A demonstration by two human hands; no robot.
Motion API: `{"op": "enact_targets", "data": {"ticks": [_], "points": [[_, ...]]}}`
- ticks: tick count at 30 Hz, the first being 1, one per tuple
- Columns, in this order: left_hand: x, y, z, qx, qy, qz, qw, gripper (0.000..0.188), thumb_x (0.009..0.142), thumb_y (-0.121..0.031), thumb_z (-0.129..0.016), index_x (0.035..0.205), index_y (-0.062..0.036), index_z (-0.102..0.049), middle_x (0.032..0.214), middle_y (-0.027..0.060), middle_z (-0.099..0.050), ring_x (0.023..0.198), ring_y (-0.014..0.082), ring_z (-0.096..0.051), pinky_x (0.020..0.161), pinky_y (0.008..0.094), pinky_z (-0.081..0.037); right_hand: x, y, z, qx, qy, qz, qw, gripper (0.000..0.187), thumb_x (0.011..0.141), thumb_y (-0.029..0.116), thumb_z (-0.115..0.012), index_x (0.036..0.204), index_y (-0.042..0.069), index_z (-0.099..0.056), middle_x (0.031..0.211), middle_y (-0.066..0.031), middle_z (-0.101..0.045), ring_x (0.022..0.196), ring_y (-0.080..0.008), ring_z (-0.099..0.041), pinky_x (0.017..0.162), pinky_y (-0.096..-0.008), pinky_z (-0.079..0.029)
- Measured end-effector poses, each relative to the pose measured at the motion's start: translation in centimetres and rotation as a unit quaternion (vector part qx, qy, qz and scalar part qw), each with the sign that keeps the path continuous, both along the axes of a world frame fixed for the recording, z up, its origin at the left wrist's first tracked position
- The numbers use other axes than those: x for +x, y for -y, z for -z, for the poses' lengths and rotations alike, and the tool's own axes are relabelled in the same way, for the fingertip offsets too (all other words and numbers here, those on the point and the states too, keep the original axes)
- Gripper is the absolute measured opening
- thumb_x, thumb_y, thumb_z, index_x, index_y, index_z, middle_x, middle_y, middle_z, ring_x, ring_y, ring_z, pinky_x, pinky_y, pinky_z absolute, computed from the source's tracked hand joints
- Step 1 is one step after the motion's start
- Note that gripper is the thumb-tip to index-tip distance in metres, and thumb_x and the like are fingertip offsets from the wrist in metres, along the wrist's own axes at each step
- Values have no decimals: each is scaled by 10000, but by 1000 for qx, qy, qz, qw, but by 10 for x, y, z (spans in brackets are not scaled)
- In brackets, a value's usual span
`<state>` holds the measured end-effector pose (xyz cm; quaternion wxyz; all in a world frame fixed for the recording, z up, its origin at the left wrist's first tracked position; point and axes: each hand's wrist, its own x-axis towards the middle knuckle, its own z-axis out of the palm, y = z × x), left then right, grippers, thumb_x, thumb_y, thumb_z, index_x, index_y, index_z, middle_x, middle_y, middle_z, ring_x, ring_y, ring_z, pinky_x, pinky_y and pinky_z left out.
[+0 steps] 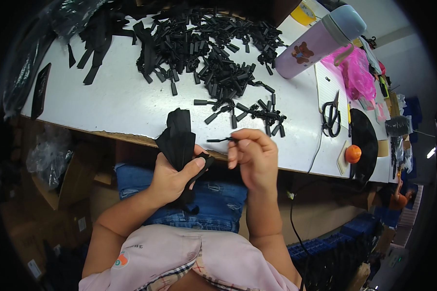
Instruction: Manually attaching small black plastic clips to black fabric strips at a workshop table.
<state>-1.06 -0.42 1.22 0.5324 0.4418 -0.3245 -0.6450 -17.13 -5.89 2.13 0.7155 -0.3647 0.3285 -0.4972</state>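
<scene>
Over my lap, at the table's front edge, my left hand (171, 178) is closed round a bunch of black fabric strips (179, 138), with the thumb pressed on top. A little to its right, my right hand (258, 157) pinches a small black zipper pull (218, 140) by its cord end, and the slim tab sticks out to the left. The two hands are apart. Beyond them a large heap of similar black zipper pulls (226, 72) spreads over the white table (107, 104), with a smaller cluster (267, 115) nearer my right hand.
A lilac bottle (313, 46) stands right of the heap. Farther right are black scissors (331, 119), an orange round object (353, 154), a notebook (325, 85) and a pink plastic bag (357, 72). A phone (41, 91) and more black strips (99, 48) lie left. A cable (292, 213) hangs down.
</scene>
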Motion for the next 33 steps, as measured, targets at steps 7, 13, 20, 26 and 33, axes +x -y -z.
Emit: {"op": "enact_targets", "data": {"ticks": [7,13,20,26,33], "points": [[-2,2,2,-36,4,-24,999,115,795,-68,-551,875,9,-523,612,18,-511,441,49,-452,368,180,-353,24,-18,-6,-371,-352,30,859,189,728,-86,-503,889,-29,-583,766,-96,-561,570,-87,-523,475,-179,-419],[-1,2,4,-26,6,-17,999,128,794,-76,-558,883,11,-528,627,18,-514,457,53,-461,372,185,-367,22,-18,-7,-400,-413,20,818,205,678,-70,-563,870,-8,-598,725,-101,-570,554,-142,-566,491,-210,-443],[1,0,3,-22,0,6,1000,125,788,-72,-566,887,1,-545,666,17,-528,510,53,-476,427,181,-386,21,-23,8,-191,-230,74,951,135,718,-23,-570,847,-9,-605,750,-105,-618,624,-138,-598,567,-198,-457],[0,0,1,-70,39,-3,997,91,770,-37,-580,849,4,-561,738,-2,-538,662,45,-478,589,179,-395,22,-25,4,-314,-325,74,889,157,692,-29,-587,845,0,-607,741,-100,-619,618,-171,-602,559,-229,-464],[-8,-3,5,-104,58,-74,990,115,767,-24,-583,874,5,-554,774,13,-553,697,56,-513,620,186,-422,28,-28,2,-325,-312,94,888,162,683,-39,-595,840,0,-598,753,-115,-617,637,-197,-604,565,-251,-466]]}}
